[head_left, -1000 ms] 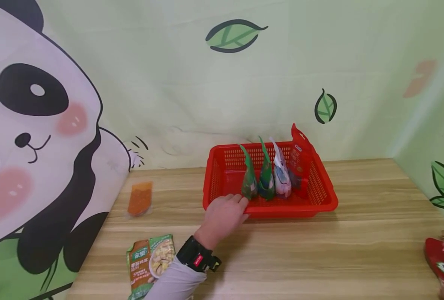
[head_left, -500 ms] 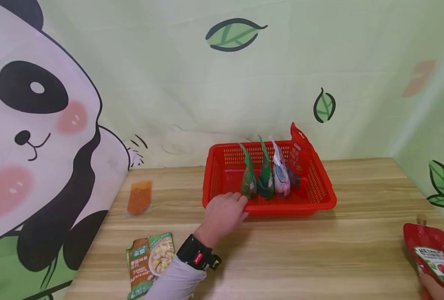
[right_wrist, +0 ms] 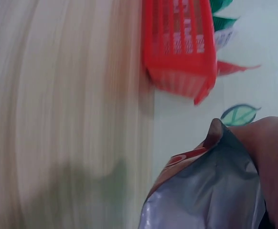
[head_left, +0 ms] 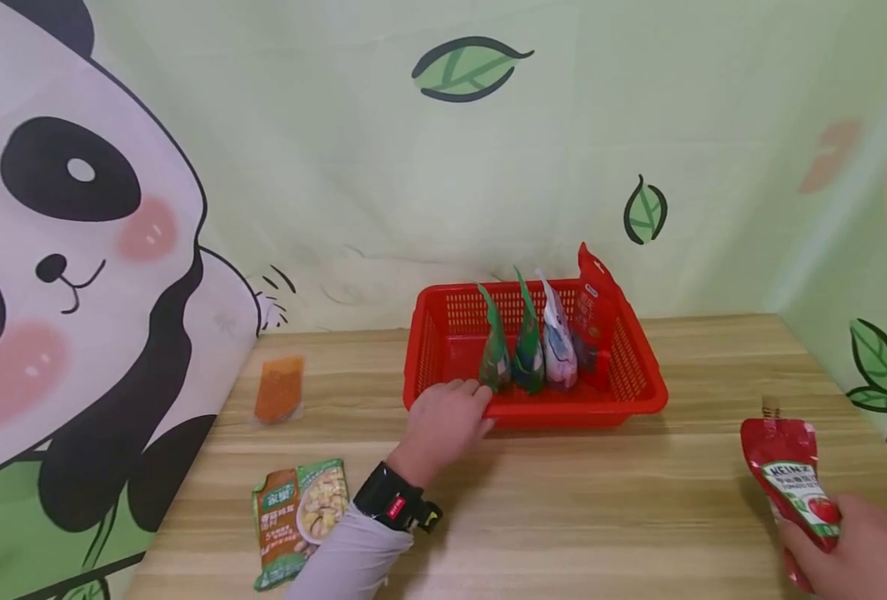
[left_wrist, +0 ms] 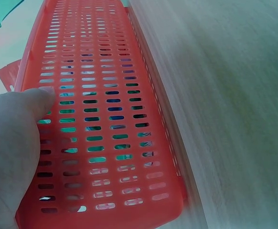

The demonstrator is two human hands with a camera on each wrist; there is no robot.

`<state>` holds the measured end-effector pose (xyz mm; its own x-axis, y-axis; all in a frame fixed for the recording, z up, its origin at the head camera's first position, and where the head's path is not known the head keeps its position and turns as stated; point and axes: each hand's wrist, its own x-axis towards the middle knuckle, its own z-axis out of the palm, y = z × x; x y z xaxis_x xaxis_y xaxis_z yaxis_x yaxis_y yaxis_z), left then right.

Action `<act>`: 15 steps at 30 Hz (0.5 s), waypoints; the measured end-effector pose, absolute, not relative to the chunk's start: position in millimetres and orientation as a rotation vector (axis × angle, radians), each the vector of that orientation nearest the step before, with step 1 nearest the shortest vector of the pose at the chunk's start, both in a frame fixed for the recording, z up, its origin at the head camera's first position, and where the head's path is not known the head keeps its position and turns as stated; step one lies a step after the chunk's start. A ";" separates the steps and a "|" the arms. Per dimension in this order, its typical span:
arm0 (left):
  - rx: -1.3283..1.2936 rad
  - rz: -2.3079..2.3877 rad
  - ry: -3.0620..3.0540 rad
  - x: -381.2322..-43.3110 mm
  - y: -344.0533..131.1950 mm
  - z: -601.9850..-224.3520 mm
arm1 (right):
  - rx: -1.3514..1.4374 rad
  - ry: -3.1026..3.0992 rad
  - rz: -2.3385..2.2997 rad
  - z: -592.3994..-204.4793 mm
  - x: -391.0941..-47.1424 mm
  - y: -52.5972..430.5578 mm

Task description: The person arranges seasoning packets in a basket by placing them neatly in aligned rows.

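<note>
My left hand (head_left: 443,425) grips the front rim of a red plastic basket (head_left: 578,410), left of its middle. In the left wrist view the thumb lies against the slotted outer wall of the basket (left_wrist: 153,183). Inside stand two green packets (head_left: 494,354), a white one (head_left: 559,350) and a tall red one (head_left: 597,321), side by side. At the right, my right hand (head_left: 856,550) holds the lower end of a red Heinz ketchup pouch (head_left: 784,454), spout pointing away. The right wrist view shows the silvery lower part of that pouch (right_wrist: 201,195).
A clear packet of orange-red contents (head_left: 279,390) lies at the back left of the wooden table (head_left: 608,517). A brown and green food packet (head_left: 282,525) lies nearer, beside the left forearm. A cloth wall with a panda print (head_left: 338,167) stands behind.
My right hand has come into view from the right edge and moved left over the table with the ketchup pouch. My left hand keeps its grip on the basket rim.
</note>
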<state>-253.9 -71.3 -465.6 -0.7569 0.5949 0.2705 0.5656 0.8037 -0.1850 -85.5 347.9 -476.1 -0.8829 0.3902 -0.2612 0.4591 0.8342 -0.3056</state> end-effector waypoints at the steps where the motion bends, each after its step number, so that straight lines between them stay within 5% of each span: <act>1: -0.889 0.133 -2.674 -254.3 -71.5 -466.5 | 0.631 2.831 -0.558 -474.2 -85.6 343.8; 15: -0.882 0.138 -2.698 -255.1 -71.3 -466.7 | 0.400 2.950 -0.701 -454.5 -95.2 274.2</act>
<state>-255.1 -71.3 -466.7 -0.7672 0.5905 0.2505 0.5619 0.8070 -0.1816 -95.2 274.2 -454.5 -0.9624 0.2331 -0.1397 0.2710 0.8610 -0.4305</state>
